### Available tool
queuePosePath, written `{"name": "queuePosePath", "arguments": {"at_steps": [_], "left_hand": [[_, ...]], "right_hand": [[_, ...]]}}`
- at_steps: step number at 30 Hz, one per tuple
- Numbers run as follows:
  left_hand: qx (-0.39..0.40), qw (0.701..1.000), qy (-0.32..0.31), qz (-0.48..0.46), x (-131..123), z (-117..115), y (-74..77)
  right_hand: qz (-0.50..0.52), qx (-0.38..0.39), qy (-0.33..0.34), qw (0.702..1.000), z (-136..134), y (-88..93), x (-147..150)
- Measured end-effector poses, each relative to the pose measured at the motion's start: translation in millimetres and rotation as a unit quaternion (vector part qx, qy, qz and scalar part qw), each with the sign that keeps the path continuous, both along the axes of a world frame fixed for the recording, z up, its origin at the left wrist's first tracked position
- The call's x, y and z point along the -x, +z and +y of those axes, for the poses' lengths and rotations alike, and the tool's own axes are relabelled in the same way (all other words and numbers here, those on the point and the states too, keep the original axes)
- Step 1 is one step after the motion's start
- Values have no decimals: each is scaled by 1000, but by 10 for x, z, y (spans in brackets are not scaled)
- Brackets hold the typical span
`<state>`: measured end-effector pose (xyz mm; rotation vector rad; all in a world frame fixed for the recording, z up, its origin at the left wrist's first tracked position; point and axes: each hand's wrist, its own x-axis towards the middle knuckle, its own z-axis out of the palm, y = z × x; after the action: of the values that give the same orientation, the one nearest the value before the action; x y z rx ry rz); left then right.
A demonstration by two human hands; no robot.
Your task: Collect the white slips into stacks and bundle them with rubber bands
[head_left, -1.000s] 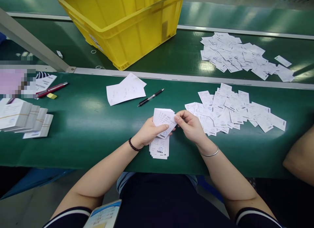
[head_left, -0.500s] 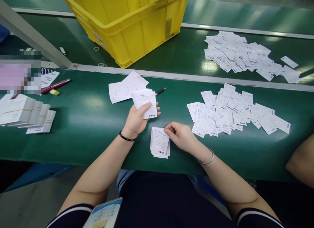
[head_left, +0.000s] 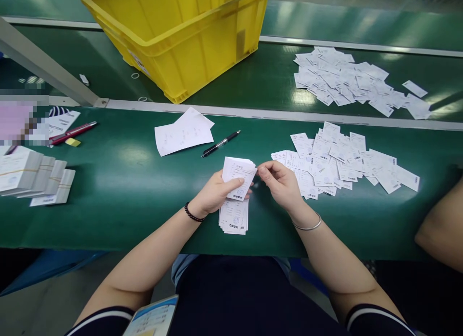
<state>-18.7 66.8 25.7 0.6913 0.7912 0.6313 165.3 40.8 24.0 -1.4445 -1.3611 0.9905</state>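
Observation:
My left hand [head_left: 213, 195] grips a thick stack of small white printed slips [head_left: 238, 172], thumb across its face, held just above the green table [head_left: 123, 186]. My right hand [head_left: 280, 184] is closed in a pinch at the stack's upper right corner, fingertips touching the top slips. Below the left hand a second, smaller pile of slips [head_left: 234, 217] lies flat near the table's front edge. A loose heap of the same slips [head_left: 343, 160] spreads to the right of my right hand.
A black pen [head_left: 220, 143] and white sheets [head_left: 184, 132] lie behind my hands. A yellow crate [head_left: 181, 37] stands on the rear belt, with another heap of slips [head_left: 354, 80] to its right. Banded bundles [head_left: 32, 174] and red pens [head_left: 72, 132] lie left. Another person's arm [head_left: 439, 230] shows at right.
My left hand brought the stack back down and right from over the white sheets. My right hand lifted off the flat pile and came up to pinch the stack's corner.

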Motion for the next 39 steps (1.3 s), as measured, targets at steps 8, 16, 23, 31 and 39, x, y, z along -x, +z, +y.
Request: {"name": "queuePosePath", "arguments": {"at_steps": [8, 16, 23, 31, 39], "left_hand": [[-4, 1000, -24, 16, -41, -65, -58], [-14, 1000, 15, 23, -69, -78, -92], [-48, 994, 84, 50, -25, 13, -91], [-71, 976, 203, 38, 105, 232, 1], [-46, 986, 154, 42, 70, 179, 33]], "right_hand": [[114, 41, 32, 992, 2, 9, 10], [-1, -1, 5, 1000, -15, -24, 26], [-58, 29, 33, 997, -5, -67, -18], [-125, 90, 170, 973, -113, -46, 134], [-359, -71, 147, 919, -189, -159, 241]]}}
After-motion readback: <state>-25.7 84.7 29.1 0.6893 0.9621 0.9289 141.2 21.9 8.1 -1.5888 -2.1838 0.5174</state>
